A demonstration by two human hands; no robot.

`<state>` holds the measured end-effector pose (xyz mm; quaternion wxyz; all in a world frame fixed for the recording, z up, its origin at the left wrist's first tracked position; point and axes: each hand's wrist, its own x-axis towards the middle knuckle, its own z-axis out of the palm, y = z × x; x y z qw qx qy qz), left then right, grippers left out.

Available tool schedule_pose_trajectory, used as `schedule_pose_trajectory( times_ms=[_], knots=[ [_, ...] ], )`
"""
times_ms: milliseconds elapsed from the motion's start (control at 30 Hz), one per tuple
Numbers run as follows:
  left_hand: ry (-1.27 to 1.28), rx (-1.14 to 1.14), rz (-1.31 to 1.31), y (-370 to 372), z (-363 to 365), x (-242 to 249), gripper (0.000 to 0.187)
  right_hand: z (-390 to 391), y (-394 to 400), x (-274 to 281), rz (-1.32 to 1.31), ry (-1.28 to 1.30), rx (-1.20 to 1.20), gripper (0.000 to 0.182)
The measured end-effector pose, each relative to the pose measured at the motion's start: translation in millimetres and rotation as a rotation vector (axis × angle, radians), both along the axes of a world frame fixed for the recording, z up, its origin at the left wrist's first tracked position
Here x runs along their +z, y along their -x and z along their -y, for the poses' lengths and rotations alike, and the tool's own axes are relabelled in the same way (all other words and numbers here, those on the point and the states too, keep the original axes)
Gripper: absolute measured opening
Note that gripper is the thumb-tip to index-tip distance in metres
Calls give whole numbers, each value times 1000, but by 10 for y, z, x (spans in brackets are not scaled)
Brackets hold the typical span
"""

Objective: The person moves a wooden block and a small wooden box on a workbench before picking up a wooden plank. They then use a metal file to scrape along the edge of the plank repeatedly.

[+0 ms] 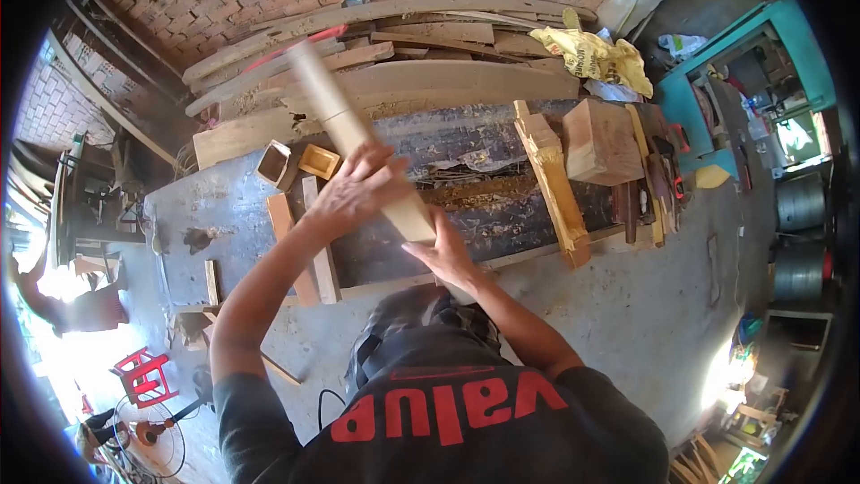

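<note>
A long pale wooden piece (pixel 327 99) slants over the workbench, its far end blurred and a dark line crossing it above my fingers. My left hand (pixel 354 184) is closed over its middle from above, with the fingertips smeared by motion. Nearer my body, my right hand (pixel 448 251) grips the lower part, thumb on the near side and the other fingers largely hidden by the wood. Left of the piece, two narrow wooden strips (pixel 321 246) lie by the bench edge, with a small yellow wooden box (pixel 319 160) and an open-topped box (pixel 276 166) behind them.
The dark, worn workbench (pixel 233 188) spans the middle. On its right lie a rough timber (pixel 553 188), a large wooden block (pixel 603 142) and several tools. Stacked boards (pixel 448 81) and a yellow sack (pixel 598 58) line the brick wall. A red stool (pixel 145 376) stands lower left.
</note>
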<state>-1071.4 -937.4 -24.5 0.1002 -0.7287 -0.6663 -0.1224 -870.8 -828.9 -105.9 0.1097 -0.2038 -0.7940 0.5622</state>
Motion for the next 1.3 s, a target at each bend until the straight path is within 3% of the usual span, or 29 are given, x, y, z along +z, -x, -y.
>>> schedule_pose_trajectory(
  times_ms=[33,67,100,133,167,200,267,300,333,367,400,467,533,600,667,767,833,900,967,1000,1100,1300],
  knots=[
    [-79,59,-18,-76,-177,43,54,27,-46,-278,-119,-42,-113,60],
    [-157,109,-32,-161,-340,60,56,22,-61,-485,-117,-43,-136,60],
    [-219,246,113,-250,-505,1,60,13,-75,-656,-115,149,-197,58],
    [-242,389,454,-433,-621,21,61,18,-72,-673,-118,340,-260,56],
    [-217,420,630,-555,-717,-73,62,67,-59,-696,-258,456,-347,55],
    [-179,448,814,-708,-816,-221,65,110,6,-891,-348,457,-391,57],
    [177,564,782,-1008,-954,-463,81,127,-31,-885,-267,13,-486,56],
    [190,582,859,-1124,-1033,-689,86,172,-75,-1052,-225,-50,-451,56],
    [201,552,867,-1156,-1065,-979,86,240,-143,-1286,-184,-107,-410,56],
    [175,560,923,-1127,-1041,-1294,87,296,-212,-1419,-153,54,-391,50],
    [146,574,978,-1105,-1003,-1500,88,259,-308,-1416,-146,49,-409,50],
    [200,577,958,-1154,-859,-1670,86,138,-588,-1352,83,94,-39,43],
    [247,597,945,-1269,-739,-1723,86,-7,-938,-1028,92,0,-34,33],
    [287,684,758,-1403,-639,-1729,84,-174,-1252,-916,39,-91,24,26],
    [288,698,676,-1511,-546,-1803,85,-417,-1576,-809,71,-98,-88,18],
    [307,814,547,-1628,-511,-1835,82,-1154,-2033,-490,104,-428,-229,14],
    [324,847,554,-1660,-488,-1873,82,-1886,-2340,-437,121,-691,-421,14],
    [346,911,559,-1726,-517,-1815,81,-2670,-2694,-404,257,-546,-622,17],
    [368,934,571,-1757,-526,-1763,80,-3478,-2981,-567,293,-772,-749,23],
    [391,953,582,-1763,-529,-1744,80,-3787,-3025,-592,287,-768,-739,23],
    [353,984,634,-1829,-524,-1714,81,-4504,-3070,-756,698,-809,-809,36],
    [416,1170,495,-1915,-611,-1976,85,-5000,-3006,-1054,798,-780,-770,31]
  ],
)
